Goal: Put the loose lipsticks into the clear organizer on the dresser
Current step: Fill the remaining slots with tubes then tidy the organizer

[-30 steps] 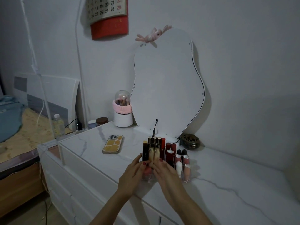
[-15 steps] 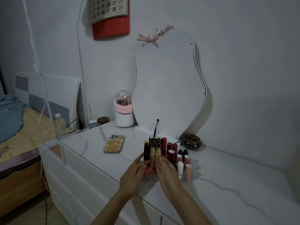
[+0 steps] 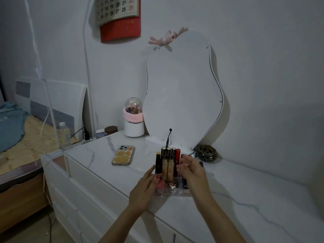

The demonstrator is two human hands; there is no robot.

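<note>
White marble-veined dresser top against a grey wall. Clear organizer, its lipsticks upright, sits between the hands. Left hand, fingers straight, touches its side; right hand hovers relaxed, empty. Phone beyond the left fingertips.

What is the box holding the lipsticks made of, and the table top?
The organizer looks like clear hard plastic, maybe acrylic: you see the lipsticks through its walls. The dresser top looks like glossy white marble or a marble-look sheet: grey veins, faint shine.
</note>
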